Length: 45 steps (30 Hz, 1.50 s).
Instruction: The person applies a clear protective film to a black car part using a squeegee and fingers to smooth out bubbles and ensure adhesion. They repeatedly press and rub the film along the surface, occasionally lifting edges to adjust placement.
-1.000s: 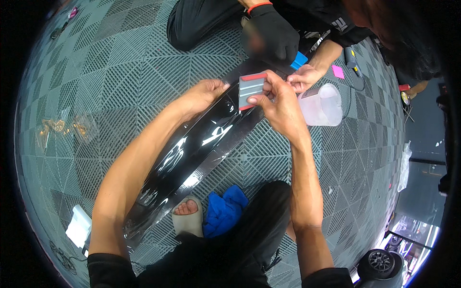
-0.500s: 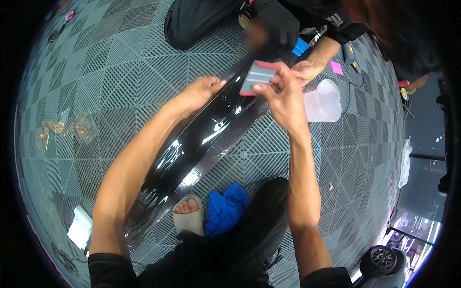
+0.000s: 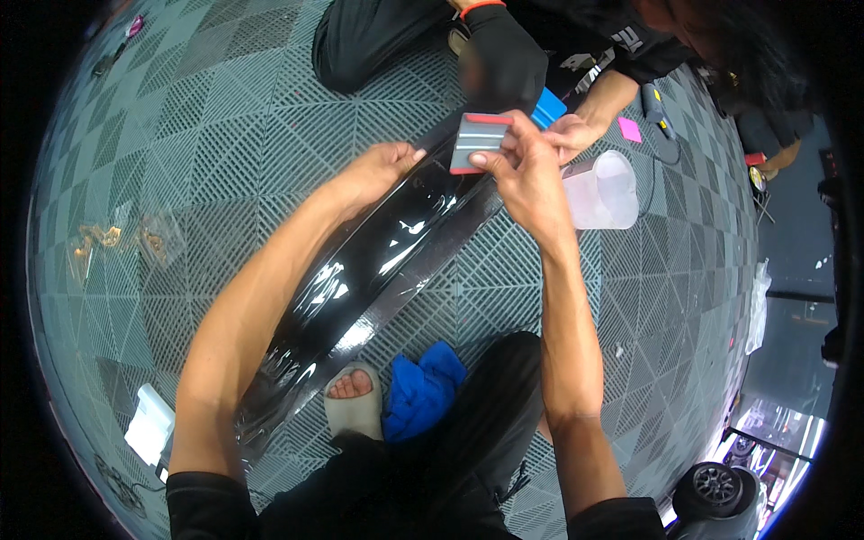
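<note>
A long glossy black panel (image 3: 364, 256) lies slantwise on the floor before me, with loose shiny film (image 3: 382, 310) spreading past its near side. At the panel's far left edge, my left hand (image 3: 382, 173) is closed, thumb and fingers pinching the film's edge. Over its upper end, my right hand (image 3: 533, 175) grips a grey squeegee (image 3: 481, 144) with red edges, thumb on its face. Whether the squeegee touches the surface I cannot tell. Just beyond, a co-worker's bare hand (image 3: 573, 135) and black-gloved hand (image 3: 513, 58) are near a blue squeegee (image 3: 549, 109).
A translucent plastic pitcher (image 3: 605, 191) stands right of my right hand. Beyond it lie a pink card (image 3: 629, 130) and a dark tool with a cord (image 3: 658, 110). A blue cloth (image 3: 423, 389) is beside my sandalled foot (image 3: 353, 405). Small clear bags (image 3: 162, 239) lie left.
My right hand and grey squeegee have shifted slightly left, and the squeegee sits straighter. The co-worker's blue squeegee has come nearer, and the gloved hand has moved a little left. My left hand stays put.
</note>
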Each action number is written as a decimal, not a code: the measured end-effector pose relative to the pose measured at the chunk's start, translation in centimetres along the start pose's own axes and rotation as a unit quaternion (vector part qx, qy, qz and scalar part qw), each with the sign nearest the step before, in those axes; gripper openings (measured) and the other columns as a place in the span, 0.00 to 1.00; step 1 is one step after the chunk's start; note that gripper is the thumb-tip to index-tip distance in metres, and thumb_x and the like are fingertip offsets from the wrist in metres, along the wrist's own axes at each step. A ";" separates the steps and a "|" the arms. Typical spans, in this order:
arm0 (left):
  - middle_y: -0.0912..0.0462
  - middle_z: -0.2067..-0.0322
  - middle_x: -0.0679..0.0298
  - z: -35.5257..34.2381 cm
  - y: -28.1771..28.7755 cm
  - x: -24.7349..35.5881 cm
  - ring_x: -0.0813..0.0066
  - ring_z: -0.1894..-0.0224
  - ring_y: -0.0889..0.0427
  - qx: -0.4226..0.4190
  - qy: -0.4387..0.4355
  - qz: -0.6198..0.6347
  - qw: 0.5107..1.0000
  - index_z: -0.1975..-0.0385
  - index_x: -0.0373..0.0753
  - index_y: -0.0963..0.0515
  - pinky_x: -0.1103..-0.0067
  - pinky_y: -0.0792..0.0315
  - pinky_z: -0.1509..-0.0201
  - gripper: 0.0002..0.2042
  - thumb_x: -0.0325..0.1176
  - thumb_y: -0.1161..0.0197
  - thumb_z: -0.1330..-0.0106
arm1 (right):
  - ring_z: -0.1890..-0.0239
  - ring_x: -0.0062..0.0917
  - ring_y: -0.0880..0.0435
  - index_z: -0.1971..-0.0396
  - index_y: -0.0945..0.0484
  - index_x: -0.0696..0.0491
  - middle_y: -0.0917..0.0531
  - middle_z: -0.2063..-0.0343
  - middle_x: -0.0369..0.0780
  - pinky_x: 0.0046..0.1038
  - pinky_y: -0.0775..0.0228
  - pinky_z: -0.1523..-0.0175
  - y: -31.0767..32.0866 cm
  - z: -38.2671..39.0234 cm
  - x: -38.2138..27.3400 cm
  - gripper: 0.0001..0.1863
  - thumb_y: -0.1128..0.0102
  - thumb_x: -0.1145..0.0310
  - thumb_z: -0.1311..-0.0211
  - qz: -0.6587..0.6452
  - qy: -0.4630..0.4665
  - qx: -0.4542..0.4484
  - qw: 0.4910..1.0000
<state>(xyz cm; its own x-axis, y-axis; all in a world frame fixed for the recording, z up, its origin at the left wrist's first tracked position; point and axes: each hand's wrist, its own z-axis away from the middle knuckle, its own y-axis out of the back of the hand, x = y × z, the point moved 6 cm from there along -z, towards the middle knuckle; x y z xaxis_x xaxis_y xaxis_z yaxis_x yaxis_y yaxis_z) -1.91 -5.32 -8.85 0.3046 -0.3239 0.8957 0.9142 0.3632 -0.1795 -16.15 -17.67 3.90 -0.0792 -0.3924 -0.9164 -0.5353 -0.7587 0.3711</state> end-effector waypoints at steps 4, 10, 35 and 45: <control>0.14 0.64 0.68 0.0 0.2 0.0 0.84 0.66 0.18 -0.003 0.001 -0.036 0.999 0.53 0.35 0.17 0.80 0.20 0.59 0.17 0.43 0.44 0.12 | 0.62 0.19 0.13 0.49 0.24 0.59 0.08 0.63 0.42 0.29 0.23 0.57 -0.7 1.3 0.6 0.16 0.30 0.82 0.34 0.089 -0.013 -0.040 0.995; 0.14 0.65 0.72 -0.2 0.0 -0.1 0.88 0.67 0.18 -0.006 -0.002 -0.010 1.000 0.54 0.38 0.17 0.84 0.20 0.61 0.14 0.42 0.44 0.13 | 0.59 0.20 0.11 0.48 0.23 0.59 0.07 0.61 0.40 0.30 0.21 0.54 -0.4 1.3 1.6 0.17 0.29 0.82 0.34 0.006 -0.055 -0.106 0.993; 0.12 0.61 0.64 -0.1 0.1 -0.1 0.81 0.63 0.16 0.004 -0.010 -0.020 1.000 0.49 0.33 0.17 0.78 0.19 0.57 0.17 0.42 0.45 0.12 | 0.72 0.12 0.22 0.55 0.22 0.60 0.17 0.73 0.32 0.19 0.31 0.67 -0.2 3.9 0.7 0.17 0.20 0.74 0.36 0.024 -0.044 0.055 0.997; 0.15 0.68 0.68 0.0 -0.2 -0.1 0.83 0.69 0.21 0.002 -0.004 -0.010 1.000 0.58 0.36 0.17 0.79 0.23 0.63 0.17 0.43 0.44 0.12 | 0.61 0.21 0.10 0.55 0.29 0.59 0.13 0.62 0.42 0.22 0.15 0.58 -2.2 5.3 0.9 0.20 0.22 0.77 0.34 -0.095 -0.076 0.124 0.985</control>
<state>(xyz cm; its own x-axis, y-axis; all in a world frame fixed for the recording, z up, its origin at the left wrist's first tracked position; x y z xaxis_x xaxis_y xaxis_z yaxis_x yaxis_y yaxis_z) -2.09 -5.35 -8.89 0.2834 -0.3242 0.9025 0.9190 0.3606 -0.1591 -19.56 -13.63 1.44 -0.0715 -0.1589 -0.9847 -0.7400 -0.6535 0.1592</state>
